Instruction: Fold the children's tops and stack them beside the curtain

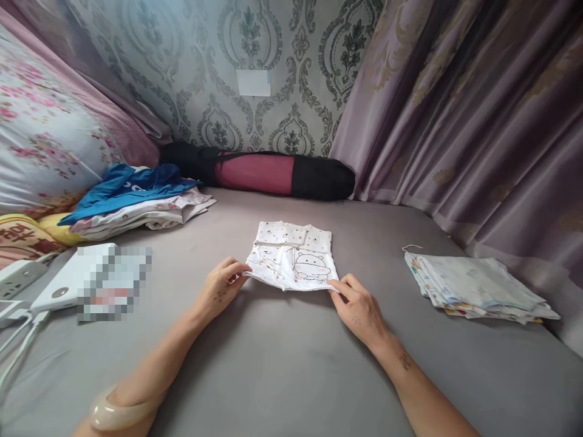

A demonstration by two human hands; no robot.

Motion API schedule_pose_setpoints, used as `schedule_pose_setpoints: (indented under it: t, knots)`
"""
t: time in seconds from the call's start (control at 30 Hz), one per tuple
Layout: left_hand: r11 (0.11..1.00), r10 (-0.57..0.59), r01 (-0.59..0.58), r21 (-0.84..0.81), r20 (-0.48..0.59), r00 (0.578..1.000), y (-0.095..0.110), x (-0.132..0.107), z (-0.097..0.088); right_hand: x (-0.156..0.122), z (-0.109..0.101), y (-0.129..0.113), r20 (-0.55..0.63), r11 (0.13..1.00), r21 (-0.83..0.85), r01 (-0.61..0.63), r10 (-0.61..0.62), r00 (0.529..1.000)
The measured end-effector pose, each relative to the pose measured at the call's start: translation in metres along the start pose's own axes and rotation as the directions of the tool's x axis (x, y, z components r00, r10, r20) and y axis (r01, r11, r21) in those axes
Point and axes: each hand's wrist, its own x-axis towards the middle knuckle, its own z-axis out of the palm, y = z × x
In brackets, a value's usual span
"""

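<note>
A small white baby shirt [291, 258] lies on the grey bed sheet [282, 358] in front of me, its sleeves laid across the top. It bears small dark prints and a cartoon animal on its right half. My left hand [223, 288] pinches the near left corner of the shirt between thumb and fingers. At the near right corner, my right hand [357, 306] grips the hem the same way. The near edge is slightly raised off the sheet, while the far part lies flat.
Folded cloths [478, 285] are stacked at the right. At the left lie a pile of clothes with a blue garment [136, 188] on top, a floral pillow [50, 127], a white device [73, 276] and a power strip [20, 276]. A black and red bag [255, 173] lies along the wall.
</note>
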Motion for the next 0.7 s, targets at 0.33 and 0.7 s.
schedule_pose_setpoints:
  t: [0.33,0.7]
  knots:
    - [0.988,0.15,-0.151,0.021,0.046,0.988,0.016,-0.004,-0.015,0.002,-0.013,0.002,-0.097,0.975,-0.045,0.217,-0.221,0.971]
    - [0.981,0.121,-0.067,-0.184,0.297,0.947,0.029,-0.012,-0.032,0.001,-0.028,-0.008,-0.193,0.805,0.216,0.552,-0.519,0.833]
